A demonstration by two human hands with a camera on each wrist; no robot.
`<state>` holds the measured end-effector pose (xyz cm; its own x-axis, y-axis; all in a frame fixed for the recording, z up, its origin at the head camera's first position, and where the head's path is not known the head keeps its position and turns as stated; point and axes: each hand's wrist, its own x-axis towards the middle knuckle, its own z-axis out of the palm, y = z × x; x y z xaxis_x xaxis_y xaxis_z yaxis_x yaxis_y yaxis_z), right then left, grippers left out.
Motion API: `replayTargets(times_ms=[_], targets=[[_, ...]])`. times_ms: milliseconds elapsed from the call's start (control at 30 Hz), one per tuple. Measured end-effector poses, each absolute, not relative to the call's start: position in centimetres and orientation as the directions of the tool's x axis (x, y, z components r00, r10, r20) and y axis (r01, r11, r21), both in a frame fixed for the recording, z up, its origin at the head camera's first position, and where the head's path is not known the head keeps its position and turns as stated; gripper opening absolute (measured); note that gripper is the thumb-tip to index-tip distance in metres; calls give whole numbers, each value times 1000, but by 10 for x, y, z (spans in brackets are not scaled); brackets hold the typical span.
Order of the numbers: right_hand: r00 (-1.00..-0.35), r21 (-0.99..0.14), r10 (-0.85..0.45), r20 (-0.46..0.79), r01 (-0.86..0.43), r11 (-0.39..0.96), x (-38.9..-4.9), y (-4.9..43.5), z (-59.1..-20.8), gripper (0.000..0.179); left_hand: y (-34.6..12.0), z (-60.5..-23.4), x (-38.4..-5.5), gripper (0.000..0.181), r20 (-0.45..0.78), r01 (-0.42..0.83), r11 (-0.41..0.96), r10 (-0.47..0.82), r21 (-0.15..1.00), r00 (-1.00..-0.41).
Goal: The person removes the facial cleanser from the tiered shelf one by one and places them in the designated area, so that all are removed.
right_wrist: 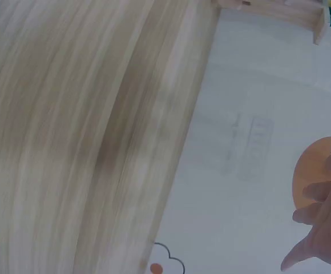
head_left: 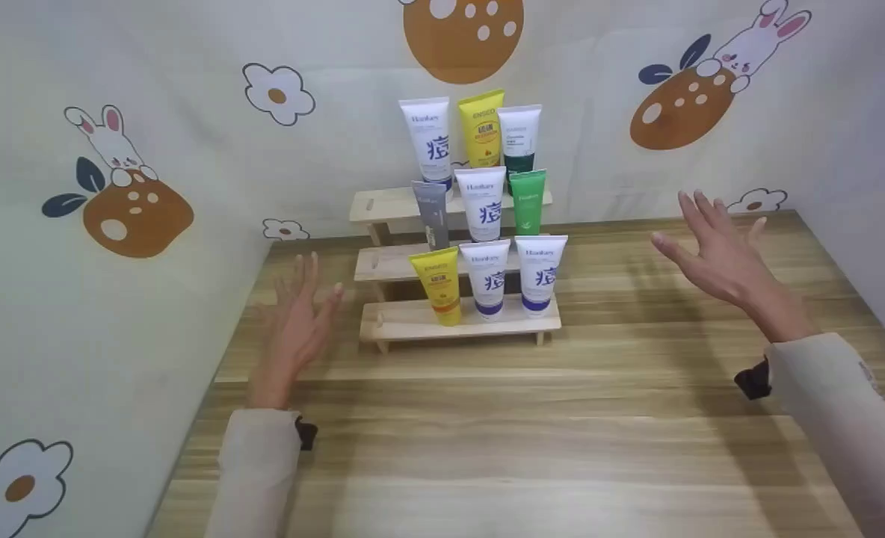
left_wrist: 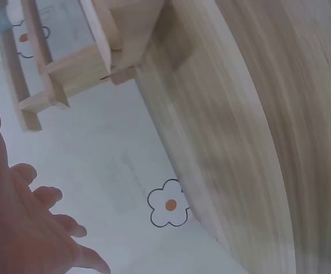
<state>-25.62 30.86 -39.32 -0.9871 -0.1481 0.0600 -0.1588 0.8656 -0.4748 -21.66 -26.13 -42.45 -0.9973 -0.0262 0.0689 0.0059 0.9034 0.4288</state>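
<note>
A wooden three-step rack [head_left: 398,321] stands at the back of the table, with three tubes upright on each step. On the front step are a yellow tube [head_left: 438,288] and two white tubes [head_left: 489,280]. The middle step bears a grey tube [head_left: 433,217], a white one and a green tube [head_left: 528,202]. A white, a yellow and a white-and-dark-green tube [head_left: 519,138] fill the top step. My left hand [head_left: 297,325] hovers left of the rack, fingers spread, holding nothing. Well right of the rack, my right hand [head_left: 726,258] is raised with spread fingers, also holding nothing.
The wood-grain table [head_left: 487,448] stretches in front of the rack. A pale cloth [head_left: 577,67] printed with rabbits, flowers and orange fruit hangs behind it and along the left side. Another pale wall [head_left: 868,149] borders the right.
</note>
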Motion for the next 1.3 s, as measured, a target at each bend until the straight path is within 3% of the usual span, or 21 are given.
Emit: replayTargets(times_ms=[200,400,633,900,1300], targets=[[-991,-745,-98,93,-134,653,-254,297,-385,70,-250,-426,-206,69,63,3,756,-51,655,-997],[-990,-877,-58,126,-138,461,-254,278,-373,63,-243,-426,-198,64,26,-57,569,-137,821,-990],[-989,-928,-90,117,-141,345,-260,259,-353,63,-234,-437,-196,58,67,-30,391,-232,920,-970],[-985,-973,-101,140,-156,171,-273,224,-326,61,-225,-457,-194,53,-18,-67,179,-261,982,-965],[-995,-986,-83,64,-75,147,-310,183,-300,66,-222,-468,-198,51,-120,-147,95,-244,985,-962]])
